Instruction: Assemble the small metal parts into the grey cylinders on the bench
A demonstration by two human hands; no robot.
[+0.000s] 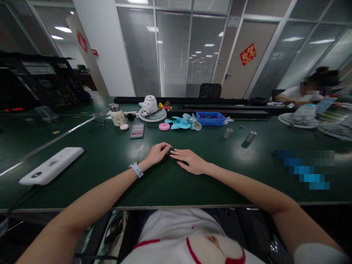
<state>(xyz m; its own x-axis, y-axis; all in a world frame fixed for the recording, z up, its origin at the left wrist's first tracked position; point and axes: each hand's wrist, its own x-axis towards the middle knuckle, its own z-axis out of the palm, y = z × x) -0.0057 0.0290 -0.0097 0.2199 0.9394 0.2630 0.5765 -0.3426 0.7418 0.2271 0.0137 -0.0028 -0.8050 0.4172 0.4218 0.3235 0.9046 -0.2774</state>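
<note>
Your two hands on the green table (pixel 165 190), with the pink disc (pixel 164 126) beyond them.
The disc lies flat, ahead of the fingertips of your left hand (pixel 158 153), the nearer of the two; being round, it shows no long axis. Your left fingers curl loosely, and whether they pinch anything cannot be told. Your right hand (pixel 191 161) lies palm down, its fingers loosely spread and holding nothing visible, their tips just beside the left's. The light-blue fan blades (pixel 180 122) stand just right of the disc; a blurred rectangular item (pixel 136 131) lies to its left, its longer side running away from you. Two metallic cylinders, one upright (pixel 228 133), one leaning (pixel 250 136), lie ahead and right of your right hand.
</note>
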